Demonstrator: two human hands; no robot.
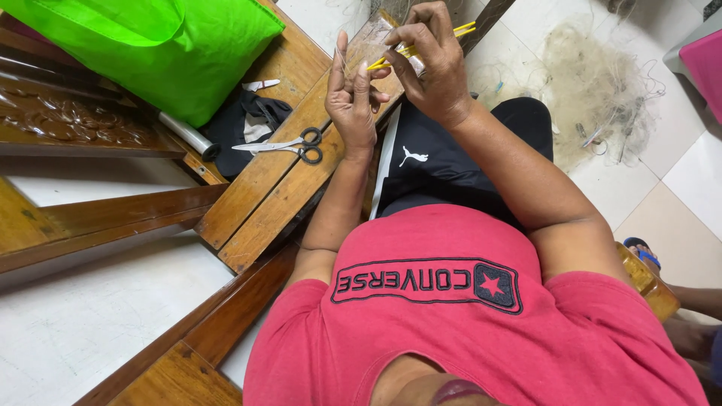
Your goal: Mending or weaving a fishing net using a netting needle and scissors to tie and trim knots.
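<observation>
Nearest: red shirt (466,331) fills the bottom of the view; dark shorts (444,162) beyond it over the lap. Both forearms rise away from the body and meet just past the knee.

Left hand (352,101): palm toward the camera, fingers upright and a little spread. Thin pale line seems to run across the fingertips, likely stretched there to keep it taut; too fine to be sure. Hand not closed round anything solid.

Right hand (432,64): curled, thumb and forefinger pinching a yellow netting needle (460,31) that pokes out far and right. Its near tip meets the left hand's fingers, so the two hands work one spot.

Left of the hands, on the wooden worktop (256,203): scissors (289,145) lying flat, handles toward the hands, within easy reach. Just past them a dark cloth (244,124) and a grey tube (188,135).

Far left: bright green bag (158,45). Far right, on the tiled floor (692,173): heap of pale fishing net (594,90), probably feeding the line.
</observation>
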